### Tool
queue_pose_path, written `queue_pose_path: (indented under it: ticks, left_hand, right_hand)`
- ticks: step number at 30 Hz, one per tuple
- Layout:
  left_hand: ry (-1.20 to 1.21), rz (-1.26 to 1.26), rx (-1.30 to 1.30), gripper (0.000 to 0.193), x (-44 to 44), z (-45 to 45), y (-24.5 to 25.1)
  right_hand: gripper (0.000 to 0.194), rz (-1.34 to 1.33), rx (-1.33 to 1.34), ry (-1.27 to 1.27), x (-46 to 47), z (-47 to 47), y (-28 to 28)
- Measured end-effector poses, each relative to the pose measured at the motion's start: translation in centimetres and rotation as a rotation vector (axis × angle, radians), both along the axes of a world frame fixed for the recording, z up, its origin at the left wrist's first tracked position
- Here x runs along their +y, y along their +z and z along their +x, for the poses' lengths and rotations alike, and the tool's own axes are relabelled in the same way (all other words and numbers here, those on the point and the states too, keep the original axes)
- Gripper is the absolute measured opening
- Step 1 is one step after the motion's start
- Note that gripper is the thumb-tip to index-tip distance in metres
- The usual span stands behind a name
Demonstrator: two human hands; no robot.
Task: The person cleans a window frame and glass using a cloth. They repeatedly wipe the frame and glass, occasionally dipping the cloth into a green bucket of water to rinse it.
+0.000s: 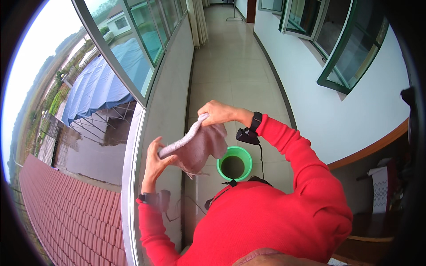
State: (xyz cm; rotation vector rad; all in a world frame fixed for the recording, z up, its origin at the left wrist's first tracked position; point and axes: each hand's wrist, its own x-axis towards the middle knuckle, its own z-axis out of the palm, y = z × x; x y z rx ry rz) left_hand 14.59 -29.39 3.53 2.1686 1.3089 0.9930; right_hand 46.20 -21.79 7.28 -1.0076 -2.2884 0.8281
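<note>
A pinkish cloth (203, 143) is stretched between my two hands, its thick folded edge on top and the rest hanging down. My right hand (218, 112) pinches the upper corner between thumb and fingers. At the other end, my left hand (156, 161) holds the lower corner between its thumb and curved fingers, close to the window sill. Below and to the right of the cloth, a green plastic bucket (249, 163) with dark, murky water stands on the tiled floor.
On the left, the sliding window (134, 199) is open above a red tiled roof (73, 212). Green-framed casement windows (352, 50) jut out from the right wall. A black device (247, 136) with a cable hangs at my right wrist. A curtain (198, 23) hangs farther along the corridor.
</note>
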Motion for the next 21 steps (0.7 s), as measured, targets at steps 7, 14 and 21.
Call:
queue_pose_path:
  ticks: [7,14,21]
  left_hand:
    - [-0.316,-0.885,-0.653,0.033,-0.2,4.1,-2.7]
    - [-0.259,-0.915,-1.403,0.044,-2.5,5.4,-6.1]
    - [0.18,-0.848,-0.796,0.027,-4.5,1.6,-9.2]
  right_hand:
    - [0.032,0.098,0.154,-0.178,1.9,-4.1,-2.3]
    - [0.078,-1.31,0.705,-0.207,-5.9,-6.4,-14.4]
    - [0.03,-1.601,1.211,-0.016,-7.2,-11.0,-17.2]
